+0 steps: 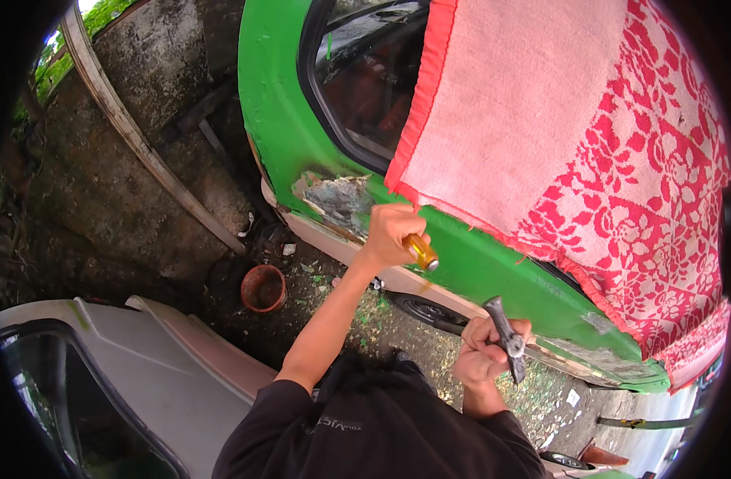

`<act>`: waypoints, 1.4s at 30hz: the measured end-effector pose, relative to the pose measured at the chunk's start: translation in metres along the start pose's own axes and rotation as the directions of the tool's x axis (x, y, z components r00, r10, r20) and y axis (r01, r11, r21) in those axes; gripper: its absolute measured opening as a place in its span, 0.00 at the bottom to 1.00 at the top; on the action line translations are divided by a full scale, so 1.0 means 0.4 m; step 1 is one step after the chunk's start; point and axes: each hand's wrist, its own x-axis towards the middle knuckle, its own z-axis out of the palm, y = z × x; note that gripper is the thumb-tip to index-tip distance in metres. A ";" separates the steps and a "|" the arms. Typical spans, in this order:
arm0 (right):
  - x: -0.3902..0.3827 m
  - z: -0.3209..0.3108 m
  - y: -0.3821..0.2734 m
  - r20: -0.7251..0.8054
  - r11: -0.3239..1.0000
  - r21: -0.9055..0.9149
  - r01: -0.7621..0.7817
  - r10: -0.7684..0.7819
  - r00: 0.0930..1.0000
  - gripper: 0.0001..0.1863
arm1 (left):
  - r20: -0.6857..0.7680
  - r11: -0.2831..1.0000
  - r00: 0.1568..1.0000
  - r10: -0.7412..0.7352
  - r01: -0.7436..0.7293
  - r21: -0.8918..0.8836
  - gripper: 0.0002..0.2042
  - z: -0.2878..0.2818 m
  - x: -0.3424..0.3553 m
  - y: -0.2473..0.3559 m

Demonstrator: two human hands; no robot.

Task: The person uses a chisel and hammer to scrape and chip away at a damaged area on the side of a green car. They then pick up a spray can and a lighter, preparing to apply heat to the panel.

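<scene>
My left hand [392, 233] is closed round the amber see-through handle of a screwdriver-like tool [422, 252] with a metal cap on its butt end. The tool's blade is hidden, so I cannot tell its exact kind. Just beyond this hand, the green vehicle body [493, 259] has a scraped, bare grey patch [337, 199] with peeling paint round it. My right hand [476, 351] grips a hammer [505, 337], lower and to the right. The dark metal hammer head points up toward me, apart from the tool, and the handle is mostly hidden.
A pink and red floral blanket [533, 104] drapes over the vehicle beside its window [365, 80]. On the debris-strewn ground stands a reddish bucket [263, 288]. A pale vehicle [182, 391] is at lower left; a long curved strip [134, 136] leans by the stained wall [158, 56].
</scene>
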 end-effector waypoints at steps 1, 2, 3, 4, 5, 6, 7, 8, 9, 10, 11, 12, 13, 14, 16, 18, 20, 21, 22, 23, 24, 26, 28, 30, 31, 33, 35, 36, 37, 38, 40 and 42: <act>0.003 0.001 -0.005 -0.010 1.000 0.007 -0.005 0.005 1.000 0.32 | 0.006 1.000 1.000 -0.002 0.002 -0.004 0.16 0.000 -0.005 0.004; 0.007 0.003 -0.008 -0.019 1.000 0.014 -0.011 0.011 1.000 0.31 | 0.021 1.000 1.000 0.018 -0.018 -0.001 0.17 0.003 -0.007 0.006; 0.012 0.006 -0.011 -0.028 1.000 0.021 -0.016 0.017 0.999 0.31 | 0.035 0.999 0.999 0.038 -0.038 0.002 0.17 0.010 -0.007 0.006; 0.023 0.020 -0.015 -0.021 0.999 -0.012 -0.033 0.033 0.999 0.31 | 0.047 0.998 0.997 0.055 -0.055 0.002 0.17 0.015 -0.009 0.009; 0.023 0.018 -0.011 -0.018 0.999 -0.028 -0.042 0.042 0.999 0.31 | 0.042 0.999 0.998 0.053 -0.053 0.006 0.17 0.018 -0.013 0.014; 0.020 0.014 -0.003 -0.015 0.998 -0.043 -0.051 0.050 0.999 0.30 | 0.036 0.999 0.998 0.050 -0.051 0.011 0.17 0.020 -0.016 0.021; 0.020 0.011 0.005 -0.013 0.997 -0.055 -0.054 0.053 0.998 0.30 | 0.030 0.998 0.998 0.055 -0.055 0.016 0.17 0.021 -0.013 0.022; 0.018 0.009 0.009 0.004 0.996 -0.081 -0.032 0.033 0.999 0.30 | 0.027 0.998 0.998 0.057 -0.057 0.002 0.16 0.016 -0.009 0.019; 0.022 0.010 0.013 0.005 0.996 -0.078 -0.037 0.037 0.999 0.29 | 0.023 0.998 0.998 0.060 -0.060 -0.011 0.16 0.009 -0.006 0.016; 0.021 0.011 0.017 0.005 0.996 -0.075 -0.047 0.047 0.999 0.29 | 0.023 0.998 0.998 0.057 -0.057 -0.025 0.16 0.005 -0.007 0.015; 0.020 0.011 0.020 0.005 0.996 -0.072 -0.057 0.057 0.998 0.29 | 0.032 0.997 0.997 0.071 -0.071 -0.003 0.16 0.003 -0.002 0.013; 0.021 0.010 0.024 0.010 0.996 -0.069 -0.060 0.061 0.998 0.28 | 0.042 0.996 0.996 0.084 -0.085 0.019 0.16 0.002 0.008 0.008; 0.020 0.009 0.026 0.016 0.996 -0.067 -0.065 0.066 0.998 0.28 | 0.052 0.994 0.994 0.095 -0.097 0.040 0.16 0.001 0.014 0.005; 0.020 0.007 0.029 0.022 0.995 -0.065 -0.070 0.072 0.997 0.28 | 0.041 0.996 0.995 0.088 -0.089 0.028 0.16 0.004 0.018 0.002; 0.020 0.003 0.037 0.025 0.996 -0.041 -0.074 0.075 0.997 0.27 | 0.020 0.997 0.997 0.075 -0.075 0.005 0.15 0.010 0.022 0.001; 0.017 -0.002 0.037 0.025 0.997 -0.019 -0.079 0.080 0.997 0.27 | -0.073 1.000 0.997 -0.008 0.009 0.010 0.14 0.005 -0.002 -0.011; 0.016 -0.004 0.036 0.024 0.997 0.001 -0.082 0.082 0.996 0.27 | -0.130 0.995 0.989 -0.076 0.083 0.048 0.14 -0.009 -0.039 -0.030; 0.018 -0.006 0.036 0.025 0.996 0.002 -0.086 0.086 0.996 0.27 | -0.142 0.990 0.984 -0.103 0.115 0.084 0.14 -0.020 -0.062 -0.039; 0.018 -0.008 0.037 0.027 0.996 0.002 -0.094 0.094 0.995 0.27 | -0.156 0.981 0.979 -0.133 0.152 0.119 0.14 -0.031 -0.070 -0.034; 0.018 -0.009 0.038 0.029 0.995 0.001 -0.102 0.102 0.994 0.27 | -0.141 0.987 0.985 -0.104 0.120 0.109 0.14 -0.031 -0.071 -0.028; 0.020 -0.008 0.041 0.029 0.995 -0.004 -0.103 0.103 0.994 0.27 | -0.127 0.991 0.989 -0.074 0.087 0.099 0.14 -0.030 -0.069 -0.020; 0.020 -0.008 0.050 0.030 0.994 -0.012 -0.110 0.110 0.993 0.27 | -0.094 0.996 0.996 0.001 0.008 0.091 0.14 -0.024 -0.046 0.010; 0.014 -0.002 0.051 0.026 0.990 0.026 -0.142 0.141 0.990 0.28 | -0.080 0.996 0.996 0.041 -0.034 0.087 0.14 -0.010 -0.019 0.030; 0.008 0.003 0.052 0.026 0.986 0.043 -0.160 0.159 0.987 0.29 | -0.074 0.992 0.993 0.088 -0.081 0.093 0.14 0.001 0.005 0.035; 0.004 0.003 0.053 0.025 0.986 0.043 -0.163 0.162 0.987 0.29 | -0.071 0.993 0.994 0.088 -0.081 0.090 0.14 0.005 0.011 0.027; -0.002 0.001 0.055 0.026 0.985 0.042 -0.166 0.165 0.986 0.28 | -0.065 0.993 0.994 0.087 -0.082 0.085 0.14 0.014 0.014 0.011; -0.006 -0.002 0.057 0.024 0.985 0.039 -0.169 0.168 0.986 0.28 | -0.084 0.994 0.992 0.094 -0.089 0.061 0.14 0.021 0.015 0.010; -0.005 -0.001 0.057 0.028 0.984 0.041 -0.174 0.173 0.985 0.28 | -0.093 0.994 0.991 0.097 -0.093 0.050 0.14 0.023 0.015 0.010; -0.005 -0.001 0.054 0.031 0.983 0.043 -0.179 0.178 0.984 0.28 | -0.096 0.995 0.991 0.093 -0.088 0.056 0.14 0.025 0.011 0.008; -0.005 -0.001 0.053 0.034 0.982 0.045 -0.185 0.183 0.982 0.28 | -0.100 0.995 0.991 0.089 -0.083 0.062 0.14 0.028 0.008 0.006; -0.008 -0.003 0.052 0.041 0.981 0.031 -0.192 0.190 0.981 0.27 | -0.112 0.996 0.991 0.076 -0.070 0.056 0.14 0.029 0.004 0.008; -0.007 -0.004 0.051 0.048 0.981 0.022 -0.194 0.193 0.980 0.27 | -0.128 0.998 0.990 0.058 -0.054 0.034 0.14 0.026 0.001 0.018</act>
